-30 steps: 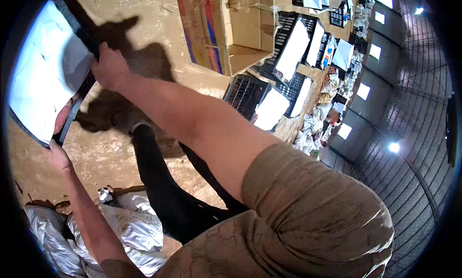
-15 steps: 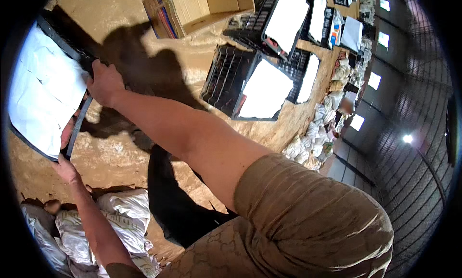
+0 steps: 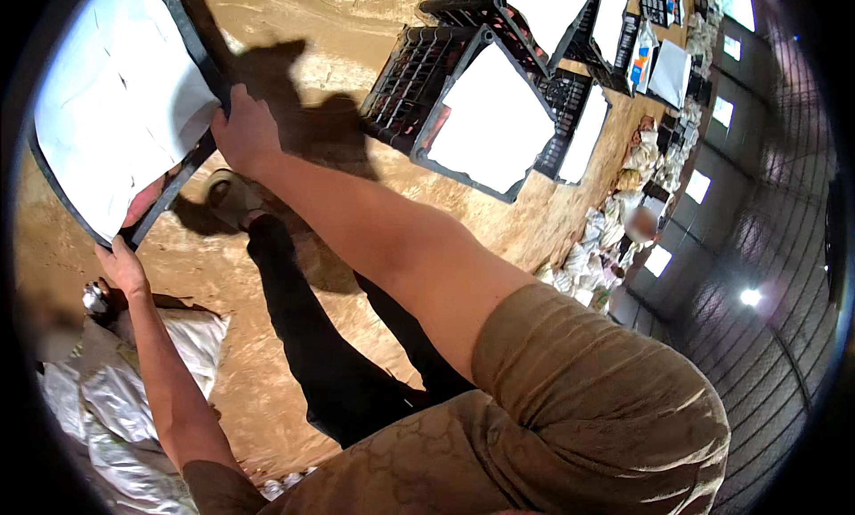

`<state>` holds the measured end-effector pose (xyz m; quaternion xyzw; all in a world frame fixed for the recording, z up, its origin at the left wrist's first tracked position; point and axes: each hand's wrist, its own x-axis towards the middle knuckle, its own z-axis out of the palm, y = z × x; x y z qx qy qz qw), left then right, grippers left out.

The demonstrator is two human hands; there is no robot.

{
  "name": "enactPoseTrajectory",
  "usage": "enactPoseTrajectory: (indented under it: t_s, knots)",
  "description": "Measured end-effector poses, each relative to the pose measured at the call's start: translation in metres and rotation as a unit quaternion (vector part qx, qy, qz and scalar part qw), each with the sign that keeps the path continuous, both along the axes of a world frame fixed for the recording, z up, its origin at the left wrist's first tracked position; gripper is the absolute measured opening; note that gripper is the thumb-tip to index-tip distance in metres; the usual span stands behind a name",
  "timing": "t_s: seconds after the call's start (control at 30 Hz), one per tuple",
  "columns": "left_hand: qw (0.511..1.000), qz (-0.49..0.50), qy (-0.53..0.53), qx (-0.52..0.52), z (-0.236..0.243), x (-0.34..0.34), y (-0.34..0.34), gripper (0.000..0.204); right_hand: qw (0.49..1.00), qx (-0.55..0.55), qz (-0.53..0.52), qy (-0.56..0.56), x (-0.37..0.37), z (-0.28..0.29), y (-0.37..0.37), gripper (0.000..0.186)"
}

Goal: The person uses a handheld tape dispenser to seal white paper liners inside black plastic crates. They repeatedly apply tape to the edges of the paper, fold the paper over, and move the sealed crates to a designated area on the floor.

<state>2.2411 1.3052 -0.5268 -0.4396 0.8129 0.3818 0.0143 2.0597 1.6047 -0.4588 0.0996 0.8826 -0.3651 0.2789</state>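
A black plastic crate (image 3: 191,38) with a white sheet (image 3: 120,96) over its top is held out at the upper left. My right hand (image 3: 248,134) is closed round the rim at its near right corner. Lower down, my left hand (image 3: 123,267) grips the corner closest to the sacks, its thumb on the rim. Reddish contents (image 3: 147,199) peek out past the sheet's edge; what they are I cannot make out. The crate's far left part runs into the picture's dark rim, and its underside is hidden.
More black crates (image 3: 419,74) with white sheets stand on the earthen floor (image 3: 258,337) to the upper right, some stacked. White sacks (image 3: 191,355) lie at lower left, with a blurred person beside them. Further sacks (image 3: 588,257) and another person line the right side.
The crate has shifted right and up in the picture, with both hands still on it. The cardboard box at the top has gone out of view. My foot now shows below the crate.
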Motion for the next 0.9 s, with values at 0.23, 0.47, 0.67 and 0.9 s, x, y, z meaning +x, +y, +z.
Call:
enactPoseTrajectory:
  t_s: [0.23,0.47,0.67,0.9]
  knots:
    - [1.0,0.0,0.01,0.003,-0.002,0.103,0.074,0.048,0.995,-0.006,0.064,-0.082,0.065,0.019,0.075,0.052]
    - [0.997,0.07,-0.007,-0.027,0.012,0.167,0.191,0.05,0.993,-0.003,0.1,-0.068,0.129,0.011,0.151,0.03]
    - [0.997,0.071,-0.015,-0.04,0.024,0.201,0.248,0.048,0.993,0.02,0.114,-0.007,0.163,-0.003,0.2,0.039]
    - [0.988,0.15,0.021,-0.022,0.011,0.255,0.331,0.047,0.98,0.016,0.183,0.08,0.196,-0.006,0.261,0.04]
